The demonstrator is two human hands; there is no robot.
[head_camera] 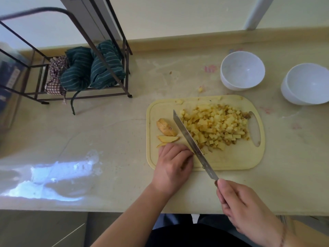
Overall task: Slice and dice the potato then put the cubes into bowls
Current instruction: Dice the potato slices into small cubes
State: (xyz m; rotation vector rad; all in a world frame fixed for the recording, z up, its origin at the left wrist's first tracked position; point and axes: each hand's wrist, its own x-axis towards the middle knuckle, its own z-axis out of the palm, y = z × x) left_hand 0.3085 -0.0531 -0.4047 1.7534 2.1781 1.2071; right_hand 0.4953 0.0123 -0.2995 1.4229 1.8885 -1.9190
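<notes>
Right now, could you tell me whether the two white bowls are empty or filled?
Empty: both bowls show bare white insides; the cubes sit on the board.

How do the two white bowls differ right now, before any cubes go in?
The nearer-centre bowl sits behind the cutting board, while the right-hand bowl stands off past the board's handle end, partly cut by the frame edge. The right-hand bowl looks larger, though the wide lens may exaggerate that. Both are white, upright, empty and apart from each other.
</notes>
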